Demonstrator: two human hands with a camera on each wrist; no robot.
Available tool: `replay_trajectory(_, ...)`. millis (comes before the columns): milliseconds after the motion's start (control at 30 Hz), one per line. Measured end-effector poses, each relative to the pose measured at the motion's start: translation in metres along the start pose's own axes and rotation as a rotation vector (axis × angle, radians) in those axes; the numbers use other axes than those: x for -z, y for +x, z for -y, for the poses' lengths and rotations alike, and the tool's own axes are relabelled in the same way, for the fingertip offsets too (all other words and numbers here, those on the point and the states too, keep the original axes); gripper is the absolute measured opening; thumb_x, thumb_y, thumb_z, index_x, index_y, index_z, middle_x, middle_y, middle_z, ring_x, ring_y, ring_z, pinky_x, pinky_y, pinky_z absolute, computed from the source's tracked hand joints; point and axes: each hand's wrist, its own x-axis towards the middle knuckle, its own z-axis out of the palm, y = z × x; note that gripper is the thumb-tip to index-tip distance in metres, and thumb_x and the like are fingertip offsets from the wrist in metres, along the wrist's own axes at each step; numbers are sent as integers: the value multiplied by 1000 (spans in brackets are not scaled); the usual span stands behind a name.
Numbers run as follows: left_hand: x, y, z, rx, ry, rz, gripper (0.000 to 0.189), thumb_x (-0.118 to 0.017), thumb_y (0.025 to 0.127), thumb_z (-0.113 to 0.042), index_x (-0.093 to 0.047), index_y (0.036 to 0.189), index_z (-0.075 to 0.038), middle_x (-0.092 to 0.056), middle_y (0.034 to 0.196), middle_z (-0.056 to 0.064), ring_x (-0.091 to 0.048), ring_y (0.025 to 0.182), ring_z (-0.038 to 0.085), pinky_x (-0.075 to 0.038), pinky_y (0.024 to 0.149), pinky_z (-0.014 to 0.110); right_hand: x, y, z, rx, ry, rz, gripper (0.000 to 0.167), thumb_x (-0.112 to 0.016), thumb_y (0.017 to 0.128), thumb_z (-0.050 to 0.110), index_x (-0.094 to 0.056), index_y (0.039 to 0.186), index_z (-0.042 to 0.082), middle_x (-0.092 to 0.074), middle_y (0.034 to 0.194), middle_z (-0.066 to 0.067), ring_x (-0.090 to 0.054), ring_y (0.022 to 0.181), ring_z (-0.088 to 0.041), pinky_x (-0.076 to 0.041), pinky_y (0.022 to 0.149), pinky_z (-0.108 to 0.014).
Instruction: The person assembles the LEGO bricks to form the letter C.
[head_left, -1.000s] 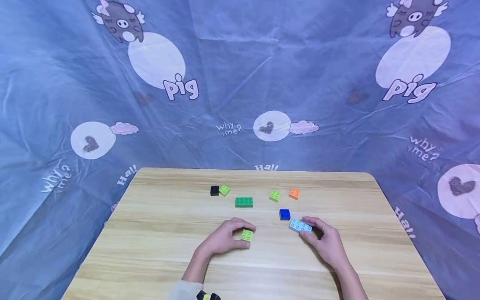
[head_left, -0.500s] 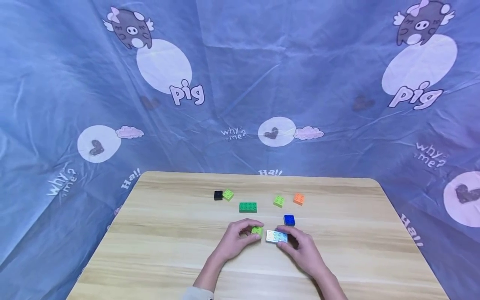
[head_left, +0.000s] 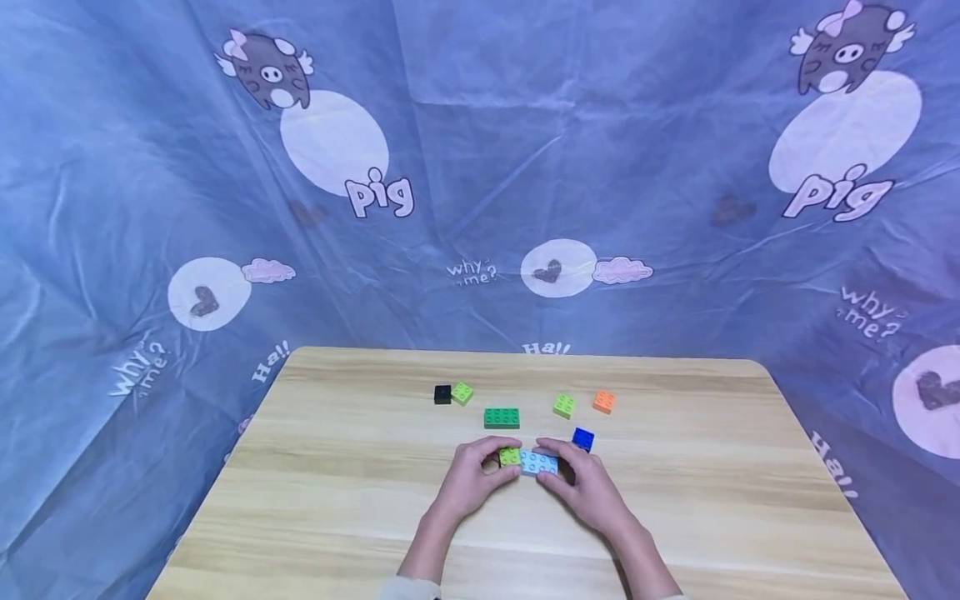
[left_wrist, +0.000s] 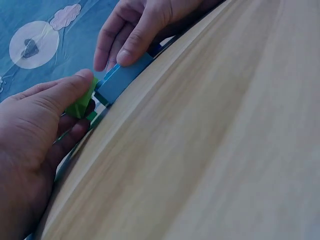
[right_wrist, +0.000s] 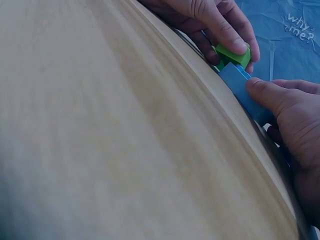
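Note:
My left hand pinches a lime green building brick between thumb and fingers, near the middle of the table. Opposite it, my right hand holds a longer light blue brick by its long sides. The two bricks meet end to end in the head view. From the right wrist, the lime brick looks tilted and a bit higher than the near end of the light blue brick. In the left wrist view, the thumb covers part of the lime brick.
A dark blue brick lies just behind my right hand. Farther back are a long green brick, a black brick beside a lime brick, another lime brick and an orange brick. A patterned blue cloth hangs beyond the table.
My right hand has brought the light blue brick leftward across the table. My left hand has shifted slightly right with the lime brick, so the two bricks now meet. The head view has shifted slightly.

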Motion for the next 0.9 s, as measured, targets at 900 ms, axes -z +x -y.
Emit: replay_trajectory(900, -5, 8, 4, -107, 74, 88, 43, -80, 94, -26, -72, 137, -29, -71, 133, -11, -66, 124, 10, -52, 109, 33, 1, 5, -5, -9, 29, 38, 51, -82, 93, 20, -66, 142, 21, -71, 133, 7, -66, 125, -19, -51, 108, -50)
